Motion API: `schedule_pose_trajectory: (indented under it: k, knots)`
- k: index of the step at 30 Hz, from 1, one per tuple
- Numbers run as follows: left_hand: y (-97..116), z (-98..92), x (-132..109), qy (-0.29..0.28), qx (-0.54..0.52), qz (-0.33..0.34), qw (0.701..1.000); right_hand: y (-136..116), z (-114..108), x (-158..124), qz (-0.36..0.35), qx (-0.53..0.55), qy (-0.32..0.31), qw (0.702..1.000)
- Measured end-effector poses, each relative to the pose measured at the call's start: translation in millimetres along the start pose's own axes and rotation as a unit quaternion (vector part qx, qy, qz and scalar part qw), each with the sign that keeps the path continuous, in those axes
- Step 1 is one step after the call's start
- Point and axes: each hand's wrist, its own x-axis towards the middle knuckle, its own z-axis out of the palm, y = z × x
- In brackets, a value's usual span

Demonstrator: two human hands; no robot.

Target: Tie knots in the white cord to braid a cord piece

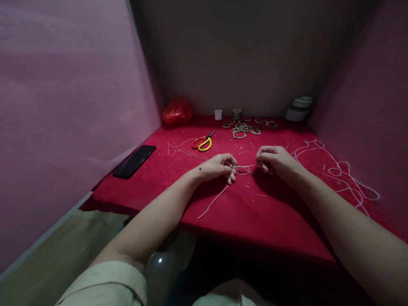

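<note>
Thin cord (245,166) stretches between my two hands above the red cloth, with a small loop hanging in it. My left hand (220,166) is closed, its thumb and fingers pinching the cord. A loose pale end (213,202) trails from beneath it toward the front edge. To the right, my right hand (274,161) pinches the other side of the cord between thumb and fingertips. White cord (346,170) lies in loose coils at the right of the table. Thinner strands (188,152) run out beyond my left hand. Any knot at my fingertips is too small to make out.
Scissors (204,142) with red and yellow handles lie beyond my left hand. Behind are a pile of braided cord loops (244,128), two spools (218,114), a red plastic bag (177,111) and a white-lidded container (298,109). A black phone (134,161) rests at left. Walls enclose three sides.
</note>
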Motion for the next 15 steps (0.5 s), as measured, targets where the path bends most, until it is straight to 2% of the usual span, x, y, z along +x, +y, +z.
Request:
schedule_pose_trajectory:
  k: [5,8,11,15]
  knots:
    - [-2,0.6,4,0.020,0.039,-0.029,0.999,-5,-2,-2,0.033,-0.045,-0.007,0.998]
    - [-3,2.6,6,0.051,0.054,-0.038,0.996,-7,-2,-3,0.023,-0.039,-0.014,0.999]
    - [-3,4.2,7,0.060,0.100,-0.036,0.993,-7,-4,-1,0.016,-0.036,0.033,0.999]
    - [-3,3.9,7,0.046,0.123,-0.038,0.991,-2,-12,4,0.023,-0.093,0.114,0.989]
